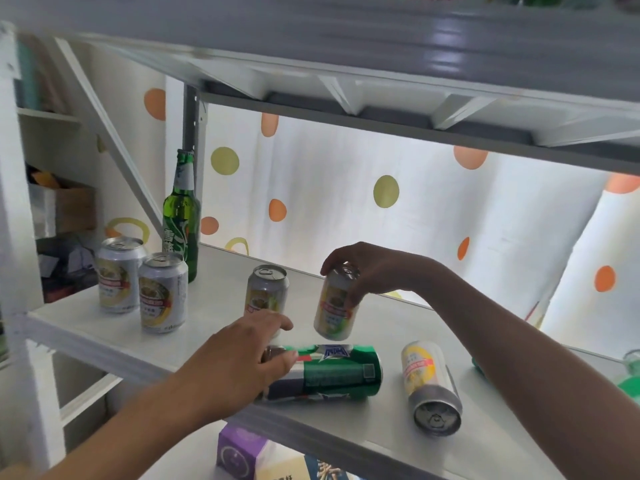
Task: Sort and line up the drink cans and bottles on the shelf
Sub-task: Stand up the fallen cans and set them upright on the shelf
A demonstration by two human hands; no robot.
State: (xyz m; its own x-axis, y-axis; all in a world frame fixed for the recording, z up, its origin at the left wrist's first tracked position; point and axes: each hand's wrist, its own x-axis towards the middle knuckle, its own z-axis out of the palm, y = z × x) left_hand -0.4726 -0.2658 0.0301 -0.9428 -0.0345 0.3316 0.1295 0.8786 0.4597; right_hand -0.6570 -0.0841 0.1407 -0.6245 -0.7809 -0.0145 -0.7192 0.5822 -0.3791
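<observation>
Right hand gripping tilted silver can above white shelf; left hand, fingers relaxed, touching toppled green can at six o'clock. Contents unseen.

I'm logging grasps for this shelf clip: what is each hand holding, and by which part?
The right hand grips a silver can by its top rim. The left hand touches the lying green can, no clear grip.
</observation>
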